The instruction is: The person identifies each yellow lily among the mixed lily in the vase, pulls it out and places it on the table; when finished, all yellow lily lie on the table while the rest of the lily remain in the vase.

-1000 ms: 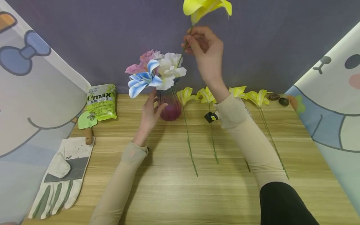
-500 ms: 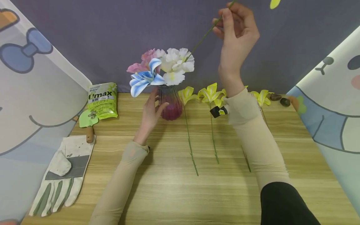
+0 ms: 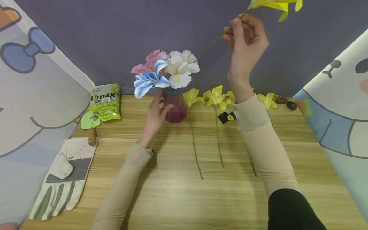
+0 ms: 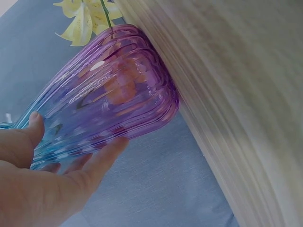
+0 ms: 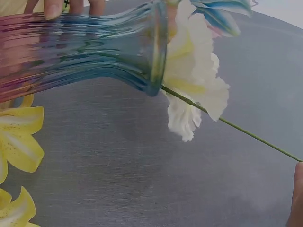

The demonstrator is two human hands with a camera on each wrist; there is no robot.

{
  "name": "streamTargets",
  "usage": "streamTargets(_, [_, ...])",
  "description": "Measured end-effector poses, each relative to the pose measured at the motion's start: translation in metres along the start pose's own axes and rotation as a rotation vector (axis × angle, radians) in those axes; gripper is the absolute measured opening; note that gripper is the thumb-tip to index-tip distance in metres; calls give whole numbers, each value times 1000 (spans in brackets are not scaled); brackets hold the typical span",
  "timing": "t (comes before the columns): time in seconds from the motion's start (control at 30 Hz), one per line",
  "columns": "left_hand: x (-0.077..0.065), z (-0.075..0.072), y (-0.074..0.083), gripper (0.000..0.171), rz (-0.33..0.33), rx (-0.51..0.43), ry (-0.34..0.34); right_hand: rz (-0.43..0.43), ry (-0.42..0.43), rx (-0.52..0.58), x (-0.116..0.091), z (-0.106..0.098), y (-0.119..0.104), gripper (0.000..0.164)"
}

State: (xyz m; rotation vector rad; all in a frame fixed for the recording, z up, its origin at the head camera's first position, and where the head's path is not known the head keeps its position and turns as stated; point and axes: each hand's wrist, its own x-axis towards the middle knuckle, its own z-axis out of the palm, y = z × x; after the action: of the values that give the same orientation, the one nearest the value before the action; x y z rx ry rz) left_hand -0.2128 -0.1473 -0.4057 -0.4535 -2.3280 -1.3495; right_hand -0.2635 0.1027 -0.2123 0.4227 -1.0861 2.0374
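Observation:
My left hand holds the ribbed glass vase, thumb and fingers around its side; the glass fades from blue at the neck to purple at the base. Out of its mouth rise a blue-and-white lily, pink flowers and white ruffled flowers. Up to the right, my right hand pinches the green stem of a yellow lily, whose bloom is cut off by the top of the head view. That stem slants down behind the white petals to the vase rim.
Several yellow lilies lie along the right half of the wooden table, stems toward the front. Dark stones sit at the back right. On the left are a green fertilizer bag, a small trowel and a work glove.
My right hand has moved right with the yellow lily, tilting its stem, then come slightly lower. The white flowers have shifted a little right. My left hand stays at the vase.

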Motion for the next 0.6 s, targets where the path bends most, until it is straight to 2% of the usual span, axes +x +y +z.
streamTargets(0.1, [1, 1, 1, 72, 3, -8, 4, -3, 11, -1, 3, -2, -4, 8])
streamTargets(0.17, [1, 1, 2, 72, -1, -9, 2, 37, 15, -1, 4, -3, -8, 6])
streamTargets(0.27, [1, 1, 3, 72, -4, -9, -1, 112, 64, 23, 7, -3, -13, 3])
streamTargets(0.33, [1, 2, 3, 71, -4, -8, 0, 129, 113, 44, 9, -3, -16, 4])
streamTargets(0.43, [1, 1, 2, 72, -6, -8, 3, 52, 127, 52, 12, -5, -16, 5])
streamTargets(0.5, [0, 1, 1, 72, -10, -7, 7, 30, 124, 59, 13, -6, -15, 5])
streamTargets(0.6, [0, 0, 1, 73, -18, -6, 7, 44, 100, 42, 12, -7, -14, 7])
